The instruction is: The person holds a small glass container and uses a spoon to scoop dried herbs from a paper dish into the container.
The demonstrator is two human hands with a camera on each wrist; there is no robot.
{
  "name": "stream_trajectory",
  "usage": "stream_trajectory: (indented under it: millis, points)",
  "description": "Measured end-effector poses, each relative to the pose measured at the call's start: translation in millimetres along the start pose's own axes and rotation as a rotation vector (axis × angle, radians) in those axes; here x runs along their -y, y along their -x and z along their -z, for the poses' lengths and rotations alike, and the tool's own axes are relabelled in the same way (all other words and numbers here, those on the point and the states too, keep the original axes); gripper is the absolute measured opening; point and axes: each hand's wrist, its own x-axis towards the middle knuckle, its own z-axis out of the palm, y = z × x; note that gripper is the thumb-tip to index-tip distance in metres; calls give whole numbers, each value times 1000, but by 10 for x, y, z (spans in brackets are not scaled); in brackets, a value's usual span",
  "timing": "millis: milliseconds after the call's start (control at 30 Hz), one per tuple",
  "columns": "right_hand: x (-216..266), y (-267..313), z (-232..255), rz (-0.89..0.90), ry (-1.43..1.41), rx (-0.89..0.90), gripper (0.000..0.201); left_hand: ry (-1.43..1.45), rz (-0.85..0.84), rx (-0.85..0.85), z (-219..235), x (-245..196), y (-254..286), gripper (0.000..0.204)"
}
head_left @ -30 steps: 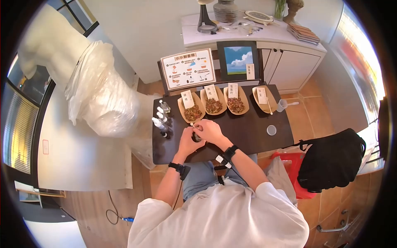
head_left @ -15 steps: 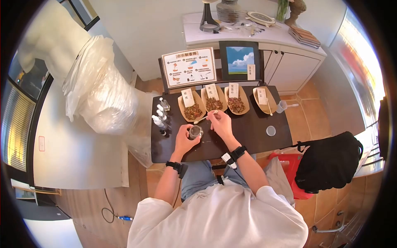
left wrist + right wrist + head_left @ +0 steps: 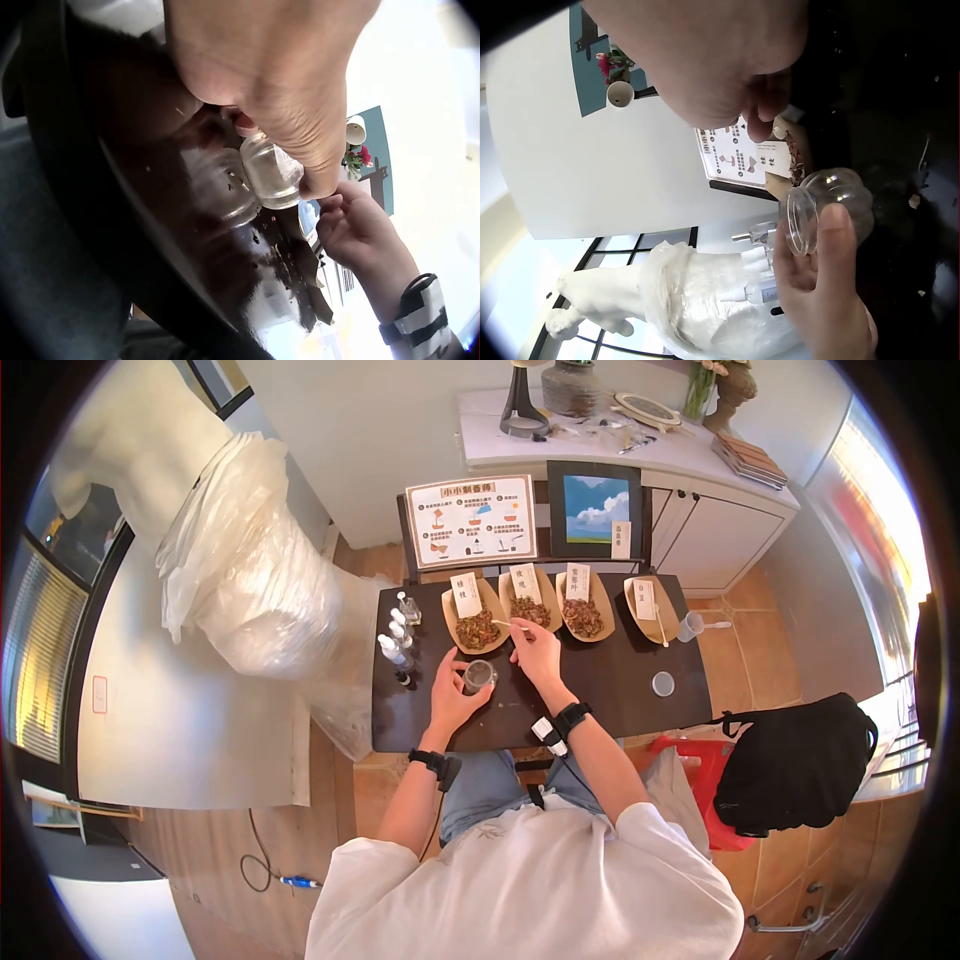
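Observation:
My left hand [image 3: 457, 695] grips a small clear glass jar [image 3: 479, 677] on the dark table, thumb and fingers round its sides. In the right wrist view the wide mouth of the jar [image 3: 801, 221] faces the camera. Between the fingertips of my right hand [image 3: 538, 658] is a thin, pale little spoon [image 3: 507, 624]. Its far end reaches over the dried reddish-brown herbs [image 3: 478, 630] in the leftmost paper tray [image 3: 454, 612]. Dried petals lie in the second tray [image 3: 552, 600], just beyond the right hand.
A third tray of petals [image 3: 585, 618] and a fourth tray with a stick [image 3: 647, 622] continue the row. Dropper bottles [image 3: 394, 650] stand at the left edge. A plastic cup [image 3: 691, 625] and a round lid [image 3: 663, 683] are at the right. An instruction board [image 3: 472, 525] stands behind.
My right hand has moved from over the jar, forward and right with the spoon, to the leftmost tray. The left hand has stayed round the jar.

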Motion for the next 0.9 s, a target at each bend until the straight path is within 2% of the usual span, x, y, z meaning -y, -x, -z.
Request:
stream_trajectory:
  millis: [133, 300, 400, 500, 800, 900]
  points:
    - [-95, -22, -19, 13, 11, 1, 36, -107, -57, -3, 10, -23, -28, 100]
    - [-123, -4, -19, -4, -57, -12, 35, -117, -42, -10, 8, -85, -37, 100]
    - [-395, -72, -78, 93, -1, -81, 29, -111, -34, -14, 3, -98, -35, 101]
    - [-412, -37, -67, 204, 113, -123, 25, -113, -25, -11, -17, -54, -47, 103]
    - [-399, -17, -21, 291, 185, -74, 24, -152, -5, 33, -30, -5, -87, 108]
    - [-482, -53, -33, 196, 124, -38, 26, -160, 2, 45, -21, -49, -96, 107]
